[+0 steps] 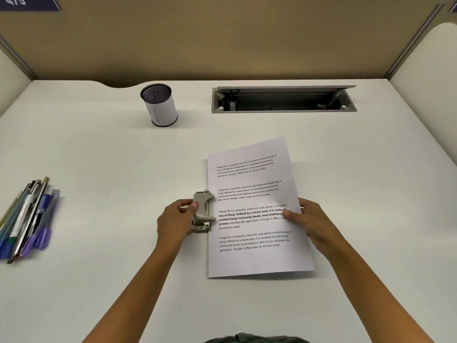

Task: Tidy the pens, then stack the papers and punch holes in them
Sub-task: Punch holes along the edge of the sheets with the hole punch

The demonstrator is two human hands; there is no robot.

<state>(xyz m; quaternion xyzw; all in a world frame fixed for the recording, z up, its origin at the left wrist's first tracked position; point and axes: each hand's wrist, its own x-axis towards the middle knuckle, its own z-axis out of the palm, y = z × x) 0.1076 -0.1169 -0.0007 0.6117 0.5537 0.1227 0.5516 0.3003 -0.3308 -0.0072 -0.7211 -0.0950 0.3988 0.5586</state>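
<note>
A stack of printed white papers [254, 258] lies on the desk in front of me, its left edge tucked into a grey hole punch [203, 211]. My left hand [176, 220] grips the punch from the left, thumb on its lever. My right hand [311, 224] holds the papers' right edge, thumb on top of the sheet. Several pens [27, 219] lie bundled side by side at the far left of the desk. A mesh pen holder [159, 105] with a white paper wrap stands upright at the back, and I see no pens in it.
An open cable tray slot [284, 100] is set into the white desk [111, 169] at the back right. Beige partition walls close off the back and both sides. A dark garment shows at the bottom edge.
</note>
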